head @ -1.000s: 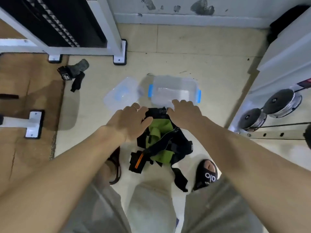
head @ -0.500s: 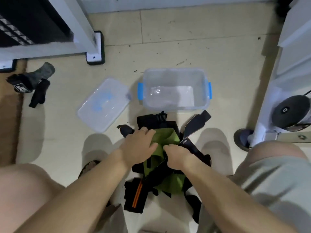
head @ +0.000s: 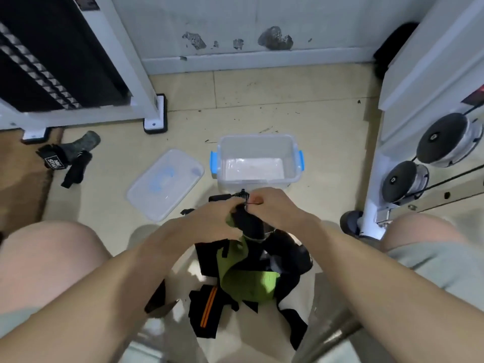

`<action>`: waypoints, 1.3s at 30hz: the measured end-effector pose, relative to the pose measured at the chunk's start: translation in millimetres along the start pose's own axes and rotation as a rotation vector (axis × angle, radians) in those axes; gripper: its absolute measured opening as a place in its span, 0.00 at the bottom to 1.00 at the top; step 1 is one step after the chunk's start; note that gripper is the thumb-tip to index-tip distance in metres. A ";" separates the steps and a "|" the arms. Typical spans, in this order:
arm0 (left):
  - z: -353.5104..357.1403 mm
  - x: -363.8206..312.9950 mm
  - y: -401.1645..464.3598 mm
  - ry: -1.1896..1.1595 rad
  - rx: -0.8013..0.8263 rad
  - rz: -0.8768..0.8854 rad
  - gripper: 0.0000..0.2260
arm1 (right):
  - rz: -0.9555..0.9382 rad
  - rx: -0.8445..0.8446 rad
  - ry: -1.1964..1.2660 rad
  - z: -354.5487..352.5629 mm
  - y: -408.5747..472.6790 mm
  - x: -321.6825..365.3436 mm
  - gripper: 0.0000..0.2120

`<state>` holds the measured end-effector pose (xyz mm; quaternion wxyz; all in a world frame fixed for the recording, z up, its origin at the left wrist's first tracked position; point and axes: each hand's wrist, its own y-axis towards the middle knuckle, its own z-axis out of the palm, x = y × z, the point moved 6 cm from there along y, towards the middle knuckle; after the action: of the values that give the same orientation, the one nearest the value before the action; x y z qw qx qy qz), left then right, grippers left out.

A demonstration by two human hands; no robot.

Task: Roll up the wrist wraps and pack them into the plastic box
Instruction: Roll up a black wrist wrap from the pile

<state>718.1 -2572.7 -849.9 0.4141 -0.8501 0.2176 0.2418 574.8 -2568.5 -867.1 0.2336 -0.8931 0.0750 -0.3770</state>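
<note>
A pale tiled floor [head: 262, 106] runs back to a scuffed white wall, hemmed on the left by a white gym-machine frame [head: 146, 95] with black-edged feet and on the right by a white cable machine [head: 408, 158] with two dark pulleys. Between these two edges lies an open strip of floor.

In that strip stands the clear plastic box [head: 258, 159] with blue latches, open, only its pale bottom showing. Its lid [head: 165, 184] lies flat just beside the box's left side, apart from it. Bare floor shows behind the box up to the wall.

Just in front of the box's near wall, both hands meet over the heap of wrist wraps [head: 248, 281], which lies on the floor between the person's knees: black straps, a green one, and one with an orange stripe. The left hand [head: 212, 221] has its fingers curled round a black wrap with a green edge, lifted off the heap. The right hand [head: 272, 210] pinches the wrap's top end between thumb and fingers, its knuckles close to the box rim.

Far left, near the edge of a brown mat [head: 18, 179], another dark wrap [head: 68, 155] lies well apart from the heap.
</note>
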 end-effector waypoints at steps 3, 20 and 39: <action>-27.5 -23.4 -16.7 -0.068 -0.164 0.082 0.25 | -0.025 -0.170 0.188 -30.9 -21.1 28.3 0.11; -54.9 -46.7 -76.3 0.218 -0.335 0.105 0.08 | -0.090 -0.586 0.223 -59.9 -85.5 51.6 0.07; -89.9 -3.6 32.4 0.476 -0.116 -0.075 0.07 | 0.307 0.084 -0.080 53.7 136.7 -72.8 0.12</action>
<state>717.6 -2663.0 -818.6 0.3102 -0.9131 0.2628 0.0312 567.4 -2646.8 -1010.9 0.3283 -0.8751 0.1852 -0.3037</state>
